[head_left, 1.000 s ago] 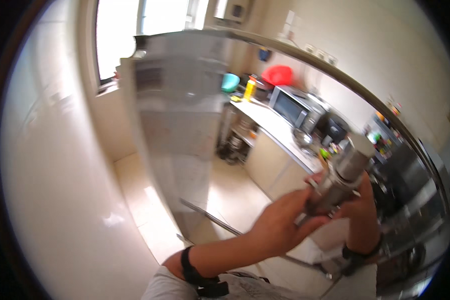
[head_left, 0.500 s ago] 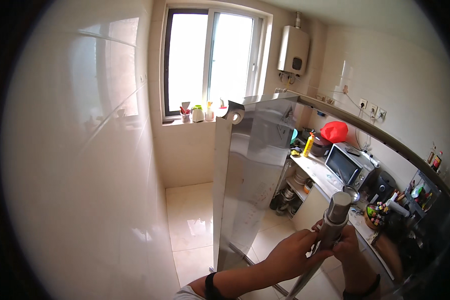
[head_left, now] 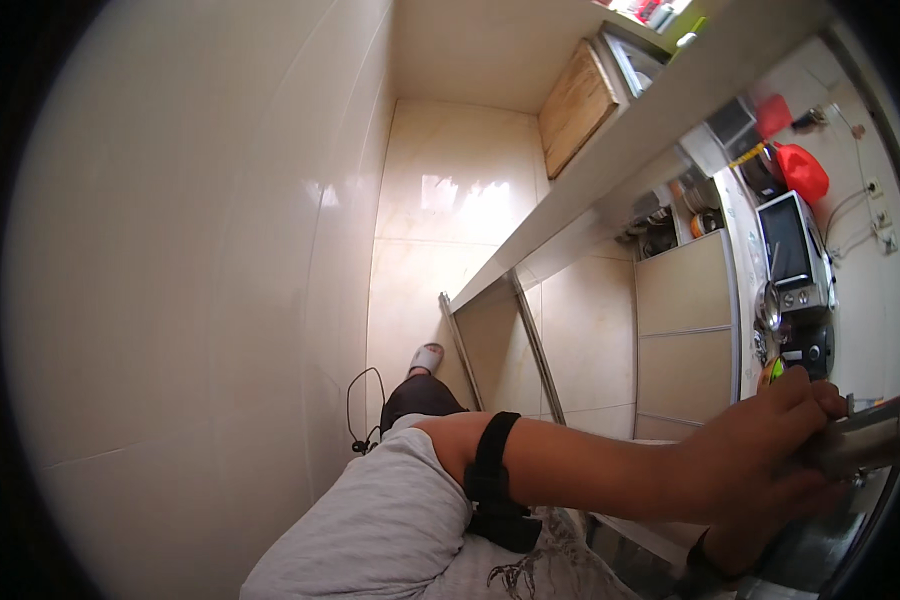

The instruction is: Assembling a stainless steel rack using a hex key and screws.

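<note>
At the right side, my left hand [head_left: 770, 430] is closed around a thick silver metal pole [head_left: 875, 432]. Below it, my right hand [head_left: 790, 505] is partly covered by the left hand and forearm. Its blurred fingers are curled against the underside of the same pole. The pole runs out toward the right rim, and its far part is hidden. Just ahead of my arms stands a tall, shiny metal-framed panel [head_left: 610, 165], slanting across the picture. Two thin metal rails [head_left: 536, 350] lie low beside it.
A tiled wall [head_left: 220, 300] rises close on my left. Beyond the panel are a counter with a microwave [head_left: 792, 240], a red bag [head_left: 800, 172] and cabinet doors [head_left: 682, 335]. My foot in a light slipper [head_left: 427, 357] is on the tiled floor. A wooden board [head_left: 578, 108] stands farther off.
The view has tilted down from the window toward the floor, bringing my leg and shirt into sight. My hands and the pole now appear farther right, still together.
</note>
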